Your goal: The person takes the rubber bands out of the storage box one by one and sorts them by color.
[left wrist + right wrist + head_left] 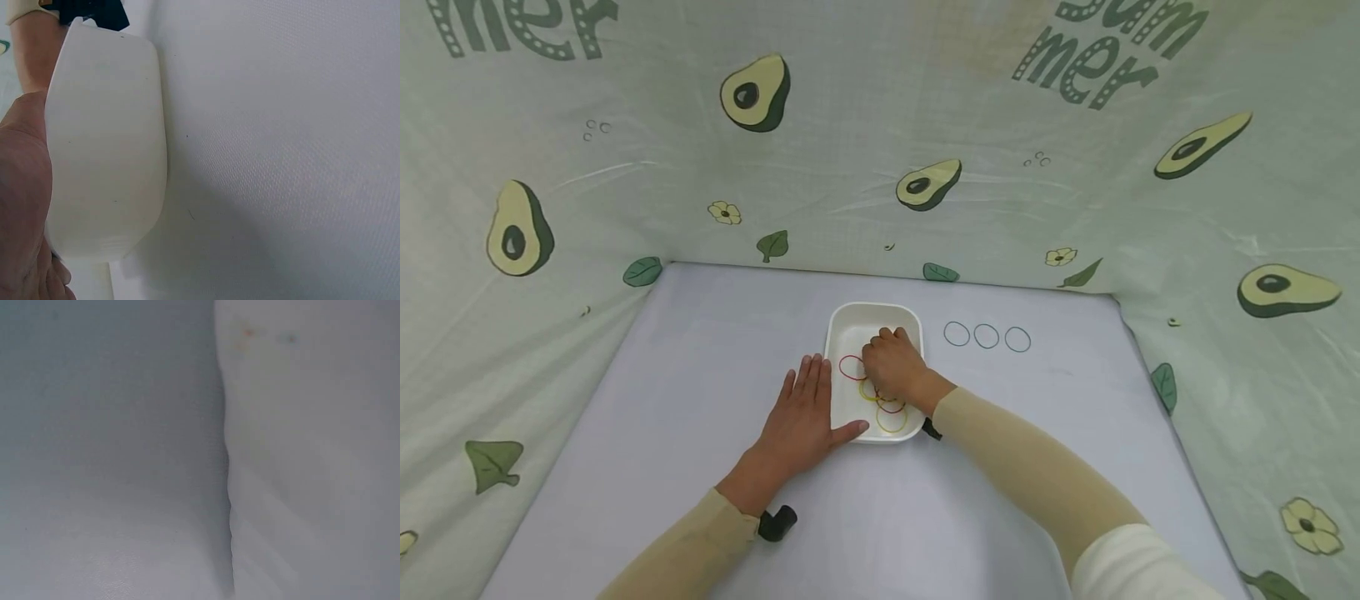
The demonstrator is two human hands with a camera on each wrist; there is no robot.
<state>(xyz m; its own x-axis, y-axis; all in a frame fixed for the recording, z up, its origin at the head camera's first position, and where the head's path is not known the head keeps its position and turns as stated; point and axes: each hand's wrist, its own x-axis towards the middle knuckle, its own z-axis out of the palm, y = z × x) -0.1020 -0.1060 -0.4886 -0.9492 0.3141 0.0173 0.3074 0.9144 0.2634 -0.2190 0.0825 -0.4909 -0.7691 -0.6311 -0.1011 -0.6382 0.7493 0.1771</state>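
A white plastic tray (844, 429) lies in the middle of the table, with several thin red and yellow rubber bands (891, 417) spread inside. My left hand (801, 421) steadies it, straight fingers along the left side and thumb across the near left corner. In the left wrist view the palm (22, 206) lies by the tray's outer wall (106, 137). My right hand (893, 364) reaches into the tray from the right, knuckles up and fingers curled down over the bands. Its fingertips are hidden, so I cannot tell whether they pinch a band.
Three thin green rubber bands (987, 336) lie in a row on the white table (737, 333), right of the tray. An avocado-print cloth (842, 125) rises behind and at both sides. A blurred pale wall (312, 456) fills the right half of the right wrist view.
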